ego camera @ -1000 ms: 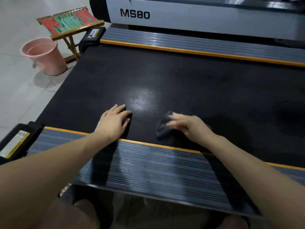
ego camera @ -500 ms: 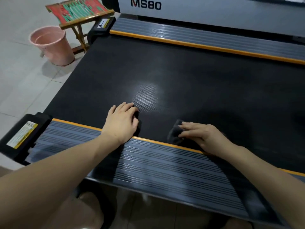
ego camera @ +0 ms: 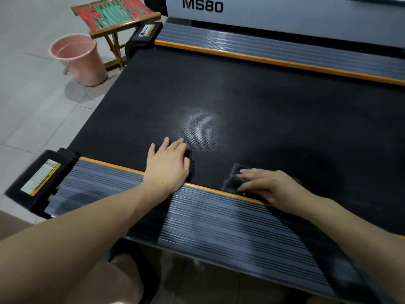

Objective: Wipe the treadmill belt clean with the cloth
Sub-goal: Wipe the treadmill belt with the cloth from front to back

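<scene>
The black treadmill belt [ego camera: 252, 102] fills the middle of the head view, with a pale sheen near its centre. My right hand [ego camera: 269, 185] presses a small dark grey cloth [ego camera: 233, 178] flat on the belt, right beside the near orange strip. Most of the cloth is hidden under the fingers. My left hand [ego camera: 167, 164] lies palm down on the belt to the left of the cloth, fingers together, its heel on the orange strip, holding nothing.
Grey ribbed side rails with orange edging run along the near side [ego camera: 219, 220] and far side [ego camera: 274, 49] of the belt. A pink bucket [ego camera: 79, 60] and a small folding stool [ego camera: 118, 16] stand on the tiled floor at the upper left. The MS80 housing [ego camera: 285, 12] rises behind.
My right hand has slid the cloth across the belt toward the near orange strip. My left hand stays planted on the belt. The view has shifted slightly.
</scene>
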Available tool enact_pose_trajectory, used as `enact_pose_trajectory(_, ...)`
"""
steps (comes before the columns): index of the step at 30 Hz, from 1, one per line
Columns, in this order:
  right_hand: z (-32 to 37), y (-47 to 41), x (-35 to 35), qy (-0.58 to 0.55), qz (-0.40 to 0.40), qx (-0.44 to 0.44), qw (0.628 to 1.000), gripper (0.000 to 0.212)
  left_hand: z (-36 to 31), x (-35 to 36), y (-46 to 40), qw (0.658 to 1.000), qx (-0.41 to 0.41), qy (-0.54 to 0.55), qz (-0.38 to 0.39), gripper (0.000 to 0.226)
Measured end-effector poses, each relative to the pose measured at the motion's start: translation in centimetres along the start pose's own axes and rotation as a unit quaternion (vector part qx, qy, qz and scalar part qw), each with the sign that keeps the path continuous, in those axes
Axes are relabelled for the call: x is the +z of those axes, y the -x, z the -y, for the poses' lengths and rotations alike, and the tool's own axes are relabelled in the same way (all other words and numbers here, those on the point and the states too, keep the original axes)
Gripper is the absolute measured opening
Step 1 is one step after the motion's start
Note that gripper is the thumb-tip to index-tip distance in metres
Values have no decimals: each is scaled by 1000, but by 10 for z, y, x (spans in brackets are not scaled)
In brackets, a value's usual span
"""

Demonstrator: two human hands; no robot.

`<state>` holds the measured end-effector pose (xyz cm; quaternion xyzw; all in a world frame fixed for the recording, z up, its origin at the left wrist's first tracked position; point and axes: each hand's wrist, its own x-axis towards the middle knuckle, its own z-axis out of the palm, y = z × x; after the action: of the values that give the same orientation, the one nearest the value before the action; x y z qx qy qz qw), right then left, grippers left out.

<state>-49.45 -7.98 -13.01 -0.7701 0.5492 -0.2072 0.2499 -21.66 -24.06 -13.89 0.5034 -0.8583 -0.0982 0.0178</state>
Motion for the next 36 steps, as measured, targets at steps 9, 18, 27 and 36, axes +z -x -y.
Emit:
enact_pose_trajectory(9,-18,-122,29,27,-258,132,957,19,1,-2,1,1000,9,-4,-8,44)
enact_pose_trajectory(18,36,-47,43,-51,-68,24,996,24,9,-4,2,996,-3,77,-39,34)
enact_pose_trajectory(27,32,-76,53,-14,-156,44,987,20,26,-18,-22,995,25,90,-23,34)
enact_pose_trajectory(36,-21,-161,31,46,-224,74,971,20,50,-21,-81,999,28,41,8,42)
